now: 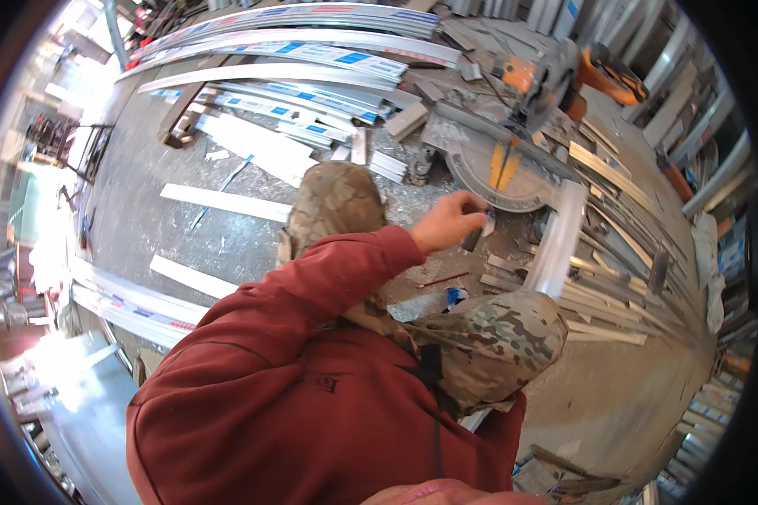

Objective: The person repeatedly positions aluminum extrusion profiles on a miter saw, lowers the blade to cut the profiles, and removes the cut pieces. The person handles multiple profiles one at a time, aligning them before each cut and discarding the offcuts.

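Observation:
My left hand (450, 224) reaches forward in a red sleeve, its thumb and fingers drawn together. At the fingertips is a small dark and silvery piece (473, 239); its kind is unclear. The hand is just in front of the round table of a miter saw (480, 171), near its front rim. The saw has a yellow throat plate (504, 165), and its blade guard (551, 88) stands raised behind. A pale metal profile (559, 240) runs from the saw's right side toward my camouflage-clad knee (514, 341). My right hand is out of view.
Long white profiles (295, 55) with blue film lie across the far left. Wooden strips and offcuts (615, 290) are heaped at the right. On the floor near my hand are a pencil (445, 280) and a blue scrap (456, 296). More profiles lean at the far right.

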{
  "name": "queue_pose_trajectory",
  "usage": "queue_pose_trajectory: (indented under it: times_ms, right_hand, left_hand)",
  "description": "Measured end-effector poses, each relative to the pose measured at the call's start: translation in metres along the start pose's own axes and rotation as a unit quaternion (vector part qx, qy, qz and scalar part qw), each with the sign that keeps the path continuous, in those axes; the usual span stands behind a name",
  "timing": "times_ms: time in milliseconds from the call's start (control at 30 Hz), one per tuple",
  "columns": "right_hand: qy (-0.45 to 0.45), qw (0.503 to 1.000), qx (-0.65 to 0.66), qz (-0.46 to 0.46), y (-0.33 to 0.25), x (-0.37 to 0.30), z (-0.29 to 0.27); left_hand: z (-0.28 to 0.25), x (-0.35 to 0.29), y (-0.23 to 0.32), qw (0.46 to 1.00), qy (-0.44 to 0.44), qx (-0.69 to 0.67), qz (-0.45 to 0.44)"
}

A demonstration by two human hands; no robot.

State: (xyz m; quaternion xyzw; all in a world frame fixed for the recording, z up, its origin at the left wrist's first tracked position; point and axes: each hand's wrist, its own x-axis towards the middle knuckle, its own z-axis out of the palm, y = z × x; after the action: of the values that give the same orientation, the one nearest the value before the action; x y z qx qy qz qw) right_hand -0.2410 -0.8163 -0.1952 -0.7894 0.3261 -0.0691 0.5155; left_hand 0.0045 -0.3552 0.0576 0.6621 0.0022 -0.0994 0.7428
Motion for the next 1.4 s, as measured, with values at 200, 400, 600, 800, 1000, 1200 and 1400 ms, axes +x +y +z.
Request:
queue_pose_trajectory:
  times_ms: [200, 400, 600, 800, 1000, 1200, 1400]
  right_hand:
    - [-0.034, 0.956, -0.269, -0.115, -0.237, -0.022, -0.055]
    - [-0.121, 0.943, -0.274, -0.146, -0.322, -0.104, -0.083]
    - [-0.368, 0.830, -0.419, 0.005, -0.283, -0.138, -0.074]
    - [-0.437, 0.804, -0.403, -0.004, -0.388, -0.101, -0.074]
    - [-0.050, 0.804, -0.371, -0.463, -0.599, 0.052, 0.030]
    - [0.042, 0.787, -0.347, -0.508, -0.712, 0.182, 0.168]
    - [-0.060, 0.806, -0.384, -0.447, -0.703, 0.269, 0.254]
  left_hand:
    - [0.032, 0.004, 0.038, 0.998, -0.038, -0.046, 0.037]
    - [0.082, -0.010, 0.104, 0.958, -0.164, -0.233, 0.011]
    - [0.092, -0.003, 0.082, 0.865, -0.166, -0.470, -0.058]
    - [0.085, 0.002, 0.027, 0.876, -0.051, -0.448, -0.168]
    - [0.066, 0.021, 0.004, 0.854, -0.084, -0.462, -0.226]
    - [0.073, 0.042, 0.001, 0.793, -0.115, -0.489, -0.344]
    - [0.078, 0.035, -0.003, 0.808, -0.074, -0.491, -0.318]
